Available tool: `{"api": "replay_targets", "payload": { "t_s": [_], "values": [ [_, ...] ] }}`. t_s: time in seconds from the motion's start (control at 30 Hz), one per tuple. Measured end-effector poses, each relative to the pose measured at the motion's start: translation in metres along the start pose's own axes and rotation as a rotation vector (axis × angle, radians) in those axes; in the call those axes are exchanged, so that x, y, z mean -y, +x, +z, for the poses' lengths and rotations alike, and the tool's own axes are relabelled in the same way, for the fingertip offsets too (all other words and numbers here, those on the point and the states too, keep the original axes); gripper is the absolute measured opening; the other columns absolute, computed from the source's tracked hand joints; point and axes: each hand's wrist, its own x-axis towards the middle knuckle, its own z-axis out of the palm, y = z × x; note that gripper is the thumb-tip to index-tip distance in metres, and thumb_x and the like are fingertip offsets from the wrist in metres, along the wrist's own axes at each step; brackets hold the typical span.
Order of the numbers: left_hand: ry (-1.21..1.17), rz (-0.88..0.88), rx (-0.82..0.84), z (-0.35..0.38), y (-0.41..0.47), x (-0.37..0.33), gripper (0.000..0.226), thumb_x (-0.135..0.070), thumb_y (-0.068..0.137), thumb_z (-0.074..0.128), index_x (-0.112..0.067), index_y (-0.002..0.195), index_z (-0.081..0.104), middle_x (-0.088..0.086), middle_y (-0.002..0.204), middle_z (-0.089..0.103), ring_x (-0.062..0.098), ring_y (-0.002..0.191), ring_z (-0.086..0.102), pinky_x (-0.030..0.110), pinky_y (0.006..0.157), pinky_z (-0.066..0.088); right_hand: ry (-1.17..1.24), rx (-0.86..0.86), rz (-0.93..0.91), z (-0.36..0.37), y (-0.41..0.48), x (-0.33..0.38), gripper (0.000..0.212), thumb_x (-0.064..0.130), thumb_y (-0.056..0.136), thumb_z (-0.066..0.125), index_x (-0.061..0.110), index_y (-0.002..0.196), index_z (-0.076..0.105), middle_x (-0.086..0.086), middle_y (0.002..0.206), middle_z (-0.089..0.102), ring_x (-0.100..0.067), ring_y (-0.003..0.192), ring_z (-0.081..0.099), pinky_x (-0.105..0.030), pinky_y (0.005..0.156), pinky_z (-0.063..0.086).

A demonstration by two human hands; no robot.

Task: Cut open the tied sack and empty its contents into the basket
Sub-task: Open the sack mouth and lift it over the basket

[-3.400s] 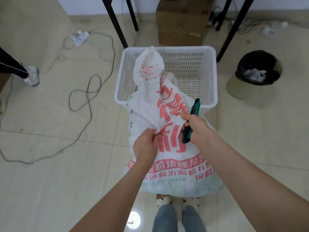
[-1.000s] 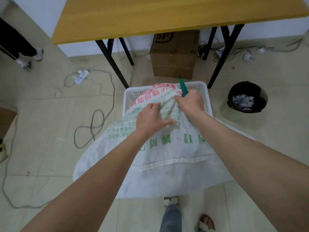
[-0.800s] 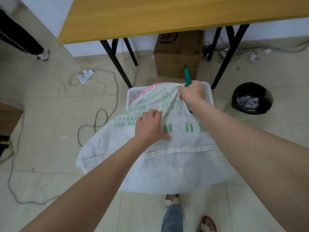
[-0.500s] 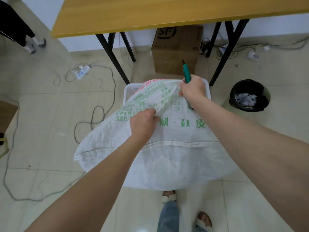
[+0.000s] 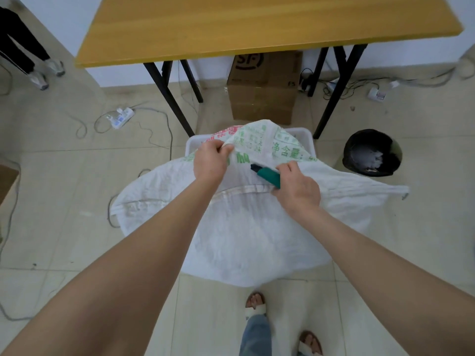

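Observation:
A white woven sack point(image 5: 244, 227) with red and green print hangs upside down in front of me, its stitched bottom seam turned toward me and its far end over the white plastic basket point(image 5: 304, 133). Only the basket's far rim shows; its inside is hidden by the sack. My left hand point(image 5: 210, 160) grips a fold of the sack at the upper left. My right hand point(image 5: 295, 186) grips the sack near the seam and also holds a green utility knife point(image 5: 266, 174) that points left.
A yellow-topped table point(image 5: 257, 27) on black legs stands beyond the basket, with a cardboard box point(image 5: 264, 88) under it. A black bin point(image 5: 371, 152) sits at the right. Cables and a power strip point(image 5: 122, 118) lie on the tiled floor at left. Someone's legs point(image 5: 23, 44) stand far left.
The sack went from resting on the basket's near rim to being lifted and upended over it. In the last half second my left hand moved up the sack and my right hand came down toward the seam.

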Motion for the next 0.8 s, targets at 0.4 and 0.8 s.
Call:
{"api": "replay_targets", "payload": {
  "t_s": [0.4, 0.8],
  "values": [
    [0.651, 0.312, 0.415, -0.023, 0.008, 0.034, 0.097, -0.055, 0.062, 0.077, -0.024, 0.142, 0.031, 0.003, 0.139, 0.04, 0.026, 0.127, 0.038, 0.042, 0.101, 0.035, 0.272, -0.219, 0.186, -0.057, 0.054, 0.032, 0.029, 0.036, 0.094, 0.055, 0.018, 0.117, 0.059, -0.007, 0.102, 0.064, -0.028, 0.09, 0.058, -0.031, 0.068, 0.038],
    [0.422, 0.299, 0.037, -0.028, 0.048, 0.002, 0.022, -0.035, 0.092, 0.054, -0.015, 0.085, 0.056, 0.004, 0.079, 0.06, 0.024, 0.076, 0.055, 0.03, 0.058, 0.033, 0.341, -0.033, 0.12, -0.073, 0.105, 0.01, 0.038, 0.044, 0.085, 0.064, 0.023, 0.116, 0.058, -0.002, 0.101, 0.062, -0.022, 0.088, 0.056, -0.033, 0.07, 0.044]
  ]
}}
